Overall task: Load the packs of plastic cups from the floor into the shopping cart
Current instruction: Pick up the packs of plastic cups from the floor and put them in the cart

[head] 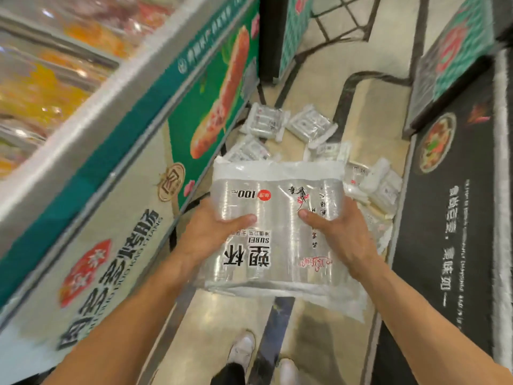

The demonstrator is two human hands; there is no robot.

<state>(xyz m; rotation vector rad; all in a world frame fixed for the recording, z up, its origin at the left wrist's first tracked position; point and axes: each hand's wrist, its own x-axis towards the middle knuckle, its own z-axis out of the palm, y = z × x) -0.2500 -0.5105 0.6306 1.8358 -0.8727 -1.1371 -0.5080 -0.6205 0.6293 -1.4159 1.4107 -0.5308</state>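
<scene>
STEP: I am carrying one pack [277,234] up off the floor [369,126] | GRIP: left hand [213,232] and right hand [338,234] are closing on its sides | beyond grip: more packs [311,126] are lying | NEXT: finding the cart, out of view

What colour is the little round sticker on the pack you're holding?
Red, with white writing. The round sticker on the pack of cups shows best in the head view.
</scene>
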